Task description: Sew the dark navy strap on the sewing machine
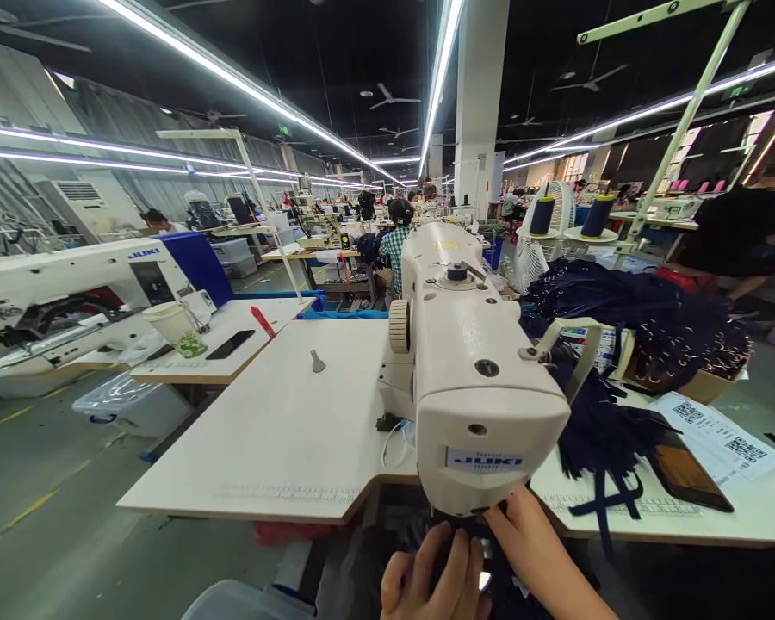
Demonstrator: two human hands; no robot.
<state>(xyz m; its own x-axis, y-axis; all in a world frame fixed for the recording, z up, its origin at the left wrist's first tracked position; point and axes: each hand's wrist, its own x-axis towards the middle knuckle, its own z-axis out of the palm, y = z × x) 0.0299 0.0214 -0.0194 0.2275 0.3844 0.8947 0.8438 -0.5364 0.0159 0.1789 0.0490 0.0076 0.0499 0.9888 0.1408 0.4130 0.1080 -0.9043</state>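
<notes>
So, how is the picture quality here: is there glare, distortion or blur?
Head view: the ceiling light strips glare white; the wide lens bends the edges and swells the sewing machine. The table is evenly lit. Both hands, left hand and right hand, sit in dim shade under the machine on dark fabric, cut by the bottom edge.

I see my left hand [434,579] and right hand [537,551] pressing dark navy fabric [491,585] under the head of the cream JUKI sewing machine [471,370]. A pile of navy fabric pieces [626,319] lies right; a brown phone [688,474] rests on the white worktable [284,430].
</notes>
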